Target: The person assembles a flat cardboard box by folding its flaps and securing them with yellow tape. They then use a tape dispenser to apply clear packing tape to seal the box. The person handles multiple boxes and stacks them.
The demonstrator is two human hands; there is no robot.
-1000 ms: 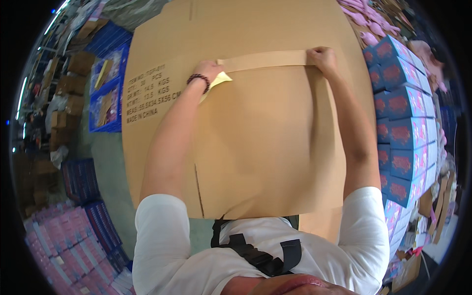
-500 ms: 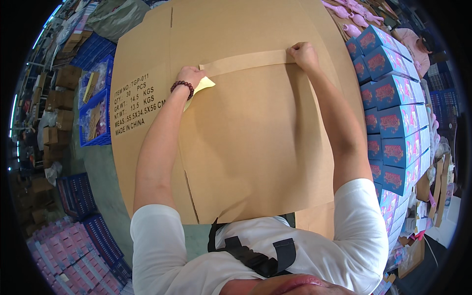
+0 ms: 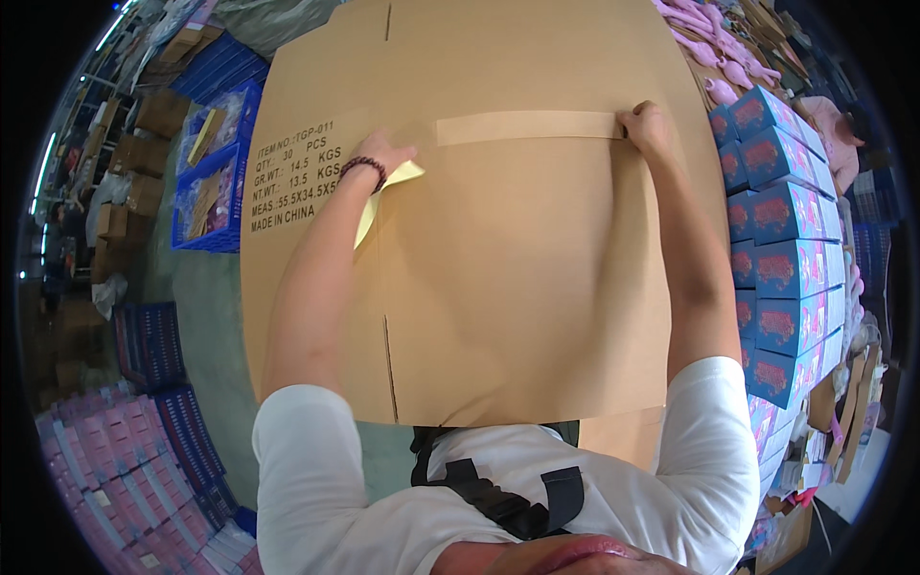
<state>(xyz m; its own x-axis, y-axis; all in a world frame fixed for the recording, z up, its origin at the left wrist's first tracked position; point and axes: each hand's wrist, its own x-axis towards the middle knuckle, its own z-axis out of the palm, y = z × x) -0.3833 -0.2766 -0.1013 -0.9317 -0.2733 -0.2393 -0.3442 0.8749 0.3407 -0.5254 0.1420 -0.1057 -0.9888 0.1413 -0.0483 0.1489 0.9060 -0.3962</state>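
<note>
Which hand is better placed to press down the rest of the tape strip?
Probably the left hand: it rests at the unsmoothed end of the brown tape strip, while the right hand pins the far end.

The person wears a white short-sleeved shirt; both sleeves end above the elbows, leaving the forearms bare. A black strap with a buckle crosses the chest near the bottom edge. On the left wrist sits a bracelet of dark round beads. The left hand and right hand are bare, without gloves or rings.
</note>
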